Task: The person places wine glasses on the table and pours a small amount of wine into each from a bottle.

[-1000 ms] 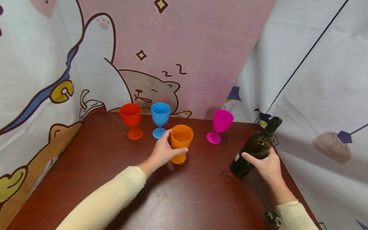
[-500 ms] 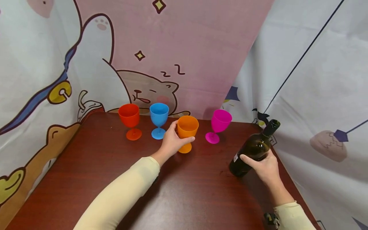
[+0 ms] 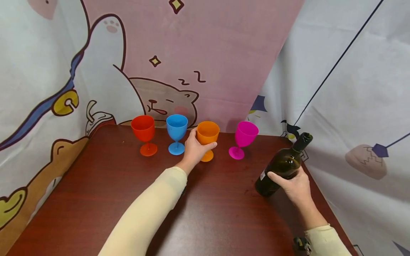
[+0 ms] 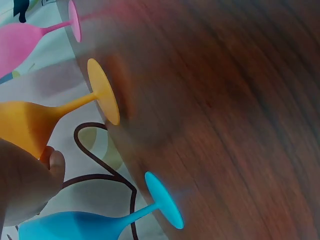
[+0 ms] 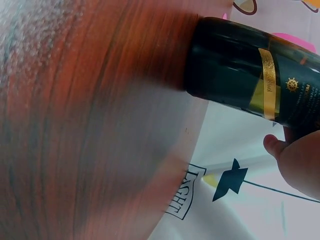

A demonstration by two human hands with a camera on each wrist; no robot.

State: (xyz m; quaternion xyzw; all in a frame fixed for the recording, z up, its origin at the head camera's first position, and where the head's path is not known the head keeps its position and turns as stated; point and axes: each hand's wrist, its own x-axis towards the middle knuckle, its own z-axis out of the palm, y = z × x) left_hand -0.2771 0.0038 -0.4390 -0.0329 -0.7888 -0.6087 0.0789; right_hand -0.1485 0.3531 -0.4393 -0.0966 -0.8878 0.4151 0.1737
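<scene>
My left hand (image 3: 196,147) grips the bowl of an orange goblet (image 3: 208,131), thumb on the near side. Its round foot (image 4: 103,92) is at the tabletop in the left wrist view; whether it touches, I cannot tell. A blue goblet (image 3: 177,128) stands just left of it, and a magenta goblet (image 3: 246,134) stands to its right. Farther left is a red goblet (image 3: 143,128). On the right, my right hand (image 3: 296,185) holds a dark glass wine bottle (image 3: 282,165) round its body, mouth uncapped. A gold-banded label (image 5: 268,82) shows in the right wrist view.
The dark wooden table (image 3: 217,213) has its back edge close behind the goblets. A printed cloth (image 3: 224,71) with cartoon animals hangs behind, and white cloth (image 3: 362,117) hangs along the right side near the bottle.
The left hand has carried the orange goblet back and slightly right, from nearer me into the row between the blue and magenta goblets. The right hand and bottle have barely moved.
</scene>
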